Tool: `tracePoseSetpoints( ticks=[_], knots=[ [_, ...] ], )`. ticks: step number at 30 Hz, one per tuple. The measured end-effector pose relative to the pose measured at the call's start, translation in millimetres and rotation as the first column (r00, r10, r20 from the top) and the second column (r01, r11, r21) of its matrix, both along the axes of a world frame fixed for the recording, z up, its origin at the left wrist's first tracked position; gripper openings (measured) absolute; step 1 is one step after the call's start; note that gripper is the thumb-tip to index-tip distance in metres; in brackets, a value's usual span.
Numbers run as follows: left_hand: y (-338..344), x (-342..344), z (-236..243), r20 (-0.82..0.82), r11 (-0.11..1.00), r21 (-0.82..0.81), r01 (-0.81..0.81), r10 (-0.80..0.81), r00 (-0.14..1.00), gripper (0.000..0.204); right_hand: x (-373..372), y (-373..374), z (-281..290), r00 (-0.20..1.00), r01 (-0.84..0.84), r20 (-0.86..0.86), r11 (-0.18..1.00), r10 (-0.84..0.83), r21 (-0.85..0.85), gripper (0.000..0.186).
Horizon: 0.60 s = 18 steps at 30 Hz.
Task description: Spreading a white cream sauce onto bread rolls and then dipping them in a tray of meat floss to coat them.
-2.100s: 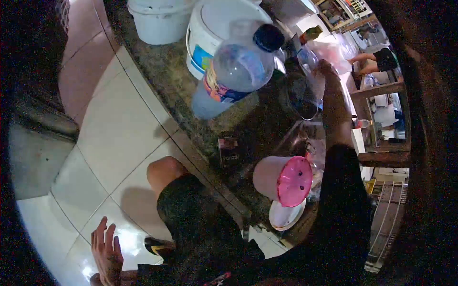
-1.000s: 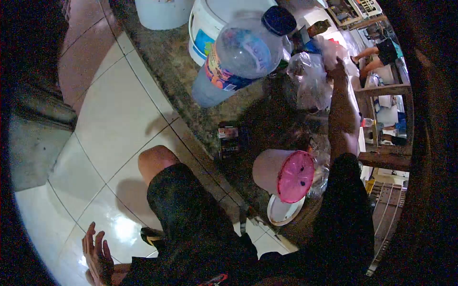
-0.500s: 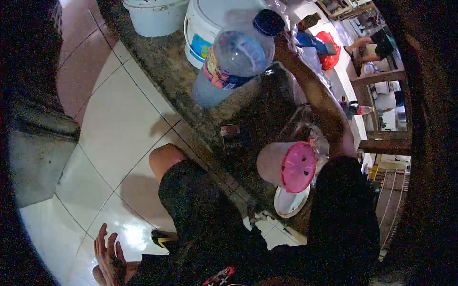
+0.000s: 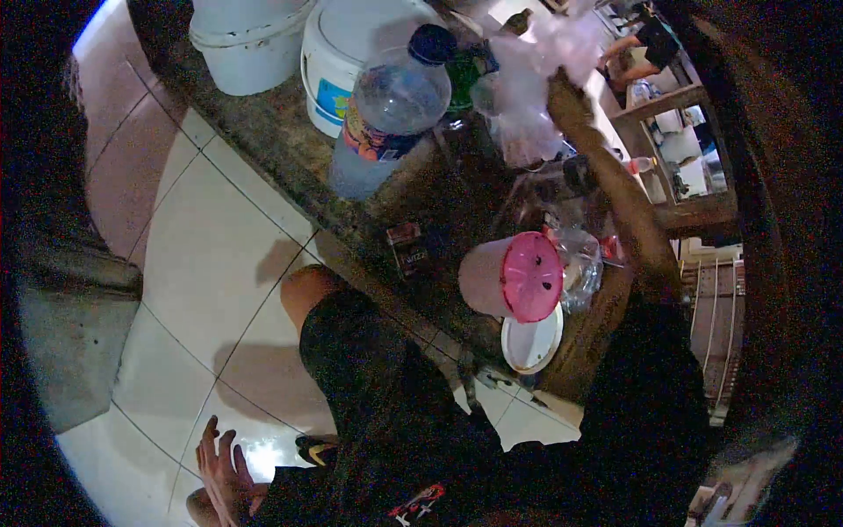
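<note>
My right arm reaches across the dark tabletop, and my right hand (image 4: 571,105) grips a translucent plastic bag (image 4: 522,110), smeared by motion. To the left of the bag stands a large clear bottle (image 4: 391,110) with a dark cap and a coloured label. Nearer to me on the table are a tub with a pink lid (image 4: 532,277), a white oval lid (image 4: 536,341) next to it, and a small box (image 4: 407,249). At the lower left, my left hand (image 4: 226,474) is held with its fingers apart and nothing in them.
Two white buckets (image 4: 255,48) stand at the table's far left, one with a lid and a blue sticker. Crumpled clear plastic (image 4: 580,268) lies beside the pink-lidded tub. Pale floor tiles (image 4: 233,272) run along the left. Another person (image 4: 645,48) is at the far right.
My right hand was behind the bottle's cap; it has moved right and now holds the plastic bag, lifted into view. The view has shifted slightly. My left hand stays open.
</note>
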<state>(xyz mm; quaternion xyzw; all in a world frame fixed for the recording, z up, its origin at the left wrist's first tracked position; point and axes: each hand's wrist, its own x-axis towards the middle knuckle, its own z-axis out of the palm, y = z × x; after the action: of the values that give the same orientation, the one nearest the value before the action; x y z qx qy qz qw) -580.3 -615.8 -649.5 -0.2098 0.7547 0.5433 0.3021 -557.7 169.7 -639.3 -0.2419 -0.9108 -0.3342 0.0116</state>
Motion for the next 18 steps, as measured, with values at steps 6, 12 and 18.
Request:
tracePoseSetpoints(
  ticks=[6,12,18],
  knots=[
    [-30.7,-12.6,-13.9,-0.162,0.291,-0.776,0.559,-0.949,0.270,0.037,8.9,-9.6,-43.9,1.000,0.016,0.010,0.911,-0.013,-0.411,0.044],
    [-66.2,-2.7,-40.3,-0.348,0.611,-0.633,0.476,-0.773,0.530,0.035,-22.3,-17.5,-79.9,0.958,0.095,-0.120,0.682,-0.261,-0.725,0.081],
    [-57.0,-14.4,-34.0,-0.333,0.401,-0.741,0.538,-0.916,0.224,0.044,-1.5,51.3,-110.5,0.994,0.093,-0.030,0.959,-0.105,-0.269,0.037]
  ],
)
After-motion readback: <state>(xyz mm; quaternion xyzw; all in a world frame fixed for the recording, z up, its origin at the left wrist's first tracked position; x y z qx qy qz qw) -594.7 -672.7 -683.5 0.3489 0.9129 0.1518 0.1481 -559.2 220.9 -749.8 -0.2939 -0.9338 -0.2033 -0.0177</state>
